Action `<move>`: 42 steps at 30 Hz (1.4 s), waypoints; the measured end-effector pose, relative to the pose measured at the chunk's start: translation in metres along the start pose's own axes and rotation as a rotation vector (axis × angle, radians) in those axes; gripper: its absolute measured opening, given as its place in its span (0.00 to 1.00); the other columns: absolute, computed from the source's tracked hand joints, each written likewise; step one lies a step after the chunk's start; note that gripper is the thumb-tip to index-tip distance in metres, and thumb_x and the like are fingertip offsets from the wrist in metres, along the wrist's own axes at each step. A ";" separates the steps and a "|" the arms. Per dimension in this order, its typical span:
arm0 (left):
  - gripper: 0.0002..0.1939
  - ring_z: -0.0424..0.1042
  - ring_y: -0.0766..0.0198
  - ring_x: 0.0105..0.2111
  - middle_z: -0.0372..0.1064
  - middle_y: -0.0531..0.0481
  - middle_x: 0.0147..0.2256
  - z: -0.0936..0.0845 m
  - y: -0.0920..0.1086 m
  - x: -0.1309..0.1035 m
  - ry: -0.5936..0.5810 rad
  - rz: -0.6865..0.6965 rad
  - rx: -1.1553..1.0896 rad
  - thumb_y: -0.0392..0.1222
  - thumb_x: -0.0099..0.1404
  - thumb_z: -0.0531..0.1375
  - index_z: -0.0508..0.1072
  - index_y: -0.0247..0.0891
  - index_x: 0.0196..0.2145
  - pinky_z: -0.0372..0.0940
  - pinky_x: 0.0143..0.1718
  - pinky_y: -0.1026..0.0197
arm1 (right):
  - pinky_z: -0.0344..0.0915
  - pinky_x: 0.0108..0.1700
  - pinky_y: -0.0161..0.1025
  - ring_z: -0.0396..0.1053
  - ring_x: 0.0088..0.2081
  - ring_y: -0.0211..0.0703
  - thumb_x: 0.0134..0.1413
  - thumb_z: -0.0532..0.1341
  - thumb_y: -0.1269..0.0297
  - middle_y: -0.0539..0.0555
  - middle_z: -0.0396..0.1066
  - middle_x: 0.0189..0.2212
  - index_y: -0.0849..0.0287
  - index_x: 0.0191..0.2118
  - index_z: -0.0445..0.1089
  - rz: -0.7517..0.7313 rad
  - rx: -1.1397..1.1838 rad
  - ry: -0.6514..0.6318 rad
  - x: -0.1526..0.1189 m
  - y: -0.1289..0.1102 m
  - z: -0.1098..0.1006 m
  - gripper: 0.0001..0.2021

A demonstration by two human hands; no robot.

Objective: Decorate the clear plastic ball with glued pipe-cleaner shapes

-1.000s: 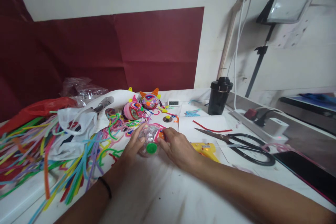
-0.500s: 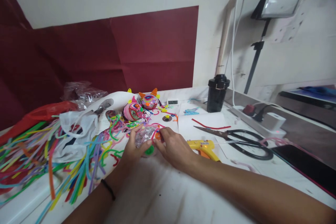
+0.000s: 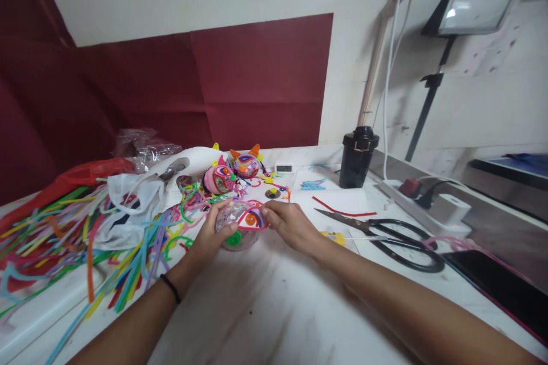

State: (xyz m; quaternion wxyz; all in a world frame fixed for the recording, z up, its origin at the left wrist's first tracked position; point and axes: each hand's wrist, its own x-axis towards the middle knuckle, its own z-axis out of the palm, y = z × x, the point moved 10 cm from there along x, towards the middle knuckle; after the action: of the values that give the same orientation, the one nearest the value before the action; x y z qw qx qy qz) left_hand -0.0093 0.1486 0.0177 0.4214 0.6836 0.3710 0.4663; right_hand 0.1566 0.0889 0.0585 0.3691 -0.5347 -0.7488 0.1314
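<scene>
Plastic ball (image 3: 245, 242) in left hand (image 3: 215, 232); right hand (image 3: 290, 224) pinching eye (image 3: 252, 219) edge.

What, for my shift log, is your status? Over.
Left hand gripping clear round plastic ball with green disc. Right hand at its pink-edged, orange-centred eye piece. Yellow plastic glue gun partly hidden behind right forearm.

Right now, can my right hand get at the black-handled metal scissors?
Yes, probably: the scissors lie flat to the right of the right hand, with nothing tall between. That hand is touching the clear, pink-trimmed round craft piece, so it would likely need to leave that first.
</scene>
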 end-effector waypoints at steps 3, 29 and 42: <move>0.30 0.63 0.46 0.58 0.65 0.43 0.56 -0.001 -0.004 0.001 -0.011 -0.002 -0.043 0.51 0.56 0.65 0.65 0.41 0.54 0.58 0.57 0.51 | 0.64 0.36 0.34 0.73 0.34 0.40 0.62 0.56 0.70 0.53 0.77 0.32 0.62 0.42 0.75 -0.032 0.053 -0.028 0.006 0.006 -0.002 0.10; 0.30 0.67 0.48 0.56 0.66 0.47 0.58 -0.007 -0.012 0.004 -0.023 -0.166 -0.236 0.48 0.52 0.68 0.68 0.46 0.52 0.66 0.51 0.55 | 0.63 0.35 0.31 0.73 0.32 0.38 0.43 0.70 0.79 0.50 0.77 0.31 0.62 0.34 0.77 -0.296 0.213 -0.124 0.045 0.005 0.005 0.10; 0.33 0.71 0.47 0.51 0.68 0.48 0.56 -0.012 -0.020 0.004 -0.031 -0.181 -0.271 0.48 0.49 0.69 0.68 0.49 0.54 0.67 0.50 0.52 | 0.66 0.33 0.32 0.73 0.30 0.37 0.44 0.69 0.77 0.49 0.74 0.33 0.60 0.46 0.69 -0.259 0.308 -0.121 0.034 0.007 0.012 0.21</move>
State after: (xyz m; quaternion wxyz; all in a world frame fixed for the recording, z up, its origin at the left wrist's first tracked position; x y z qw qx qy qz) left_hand -0.0216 0.1619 0.0032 0.5558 0.5915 0.3583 0.4614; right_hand 0.1476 0.1248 0.0600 0.4146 -0.3626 -0.8030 0.2275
